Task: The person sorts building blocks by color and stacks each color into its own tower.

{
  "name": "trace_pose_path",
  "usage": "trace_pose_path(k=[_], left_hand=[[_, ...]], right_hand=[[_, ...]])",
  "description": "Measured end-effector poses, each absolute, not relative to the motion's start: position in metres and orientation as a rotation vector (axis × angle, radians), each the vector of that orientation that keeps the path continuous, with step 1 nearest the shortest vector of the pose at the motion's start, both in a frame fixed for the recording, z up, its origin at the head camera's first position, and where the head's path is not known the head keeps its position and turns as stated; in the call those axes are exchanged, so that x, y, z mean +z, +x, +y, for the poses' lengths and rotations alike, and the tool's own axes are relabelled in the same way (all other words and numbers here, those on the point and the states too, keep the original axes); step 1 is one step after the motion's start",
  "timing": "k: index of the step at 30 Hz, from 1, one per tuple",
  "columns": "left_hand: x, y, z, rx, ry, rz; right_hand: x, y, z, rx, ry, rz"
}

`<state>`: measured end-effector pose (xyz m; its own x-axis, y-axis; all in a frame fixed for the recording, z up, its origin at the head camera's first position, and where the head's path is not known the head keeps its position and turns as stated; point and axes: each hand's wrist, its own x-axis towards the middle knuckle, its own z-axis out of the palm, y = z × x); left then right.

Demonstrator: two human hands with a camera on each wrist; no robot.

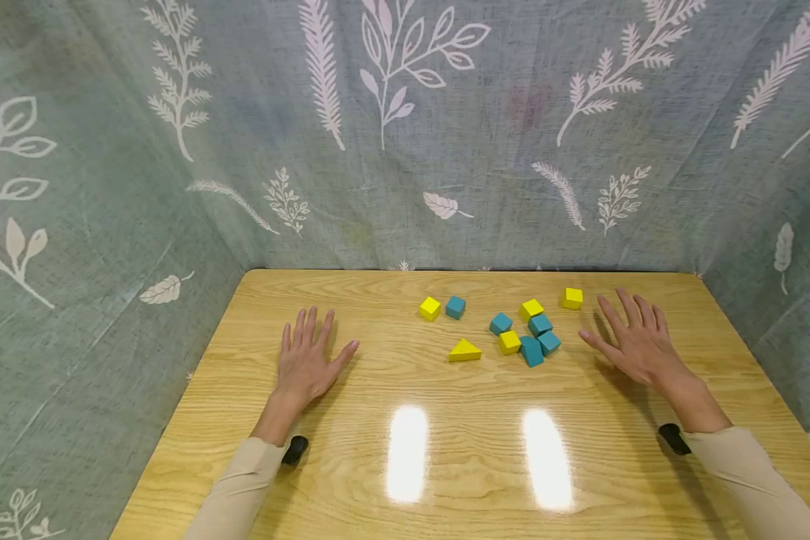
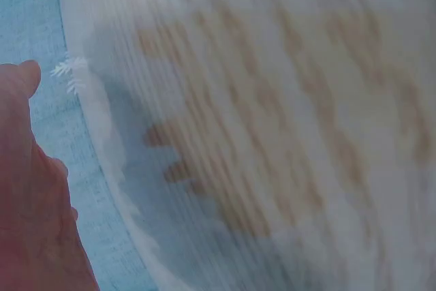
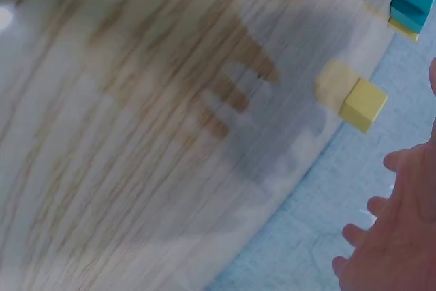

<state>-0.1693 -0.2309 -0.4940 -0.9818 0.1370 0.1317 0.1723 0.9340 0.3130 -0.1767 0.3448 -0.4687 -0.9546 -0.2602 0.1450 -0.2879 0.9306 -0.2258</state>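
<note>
My left hand (image 1: 305,371) is spread over the left side of the wooden table, palm down and holding nothing. On the right side my right hand (image 1: 641,349) is likewise spread, its fingers just right of a yellow cube (image 1: 571,298). Between the hands lie a yellow triangular block (image 1: 465,351), a yellow cube (image 1: 429,308) and a blue cube (image 1: 455,307). Closer to the right hand sits a cluster with a blue curved block (image 1: 531,351), yellow cubes (image 1: 509,343) and several blue cubes (image 1: 549,343). In the right wrist view the fingers (image 3: 354,235) are apart from the lone yellow cube (image 3: 364,105).
The wooden table (image 1: 324,480) shows two bright light reflections near its front. Grey-green curtains (image 1: 405,187) with white leaf prints hang behind it and along both sides. Black wrist devices (image 1: 295,450) sit under both sleeves.
</note>
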Motion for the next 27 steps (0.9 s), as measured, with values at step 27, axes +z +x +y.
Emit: trace_pose_path(k=[27], left_hand=[[-0.467, -0.184, -0.177, -0.647, -0.327, -2.773]], right_hand=[[-0.454, -0.199, 0.284, 0.785, 0.650, -2.590]])
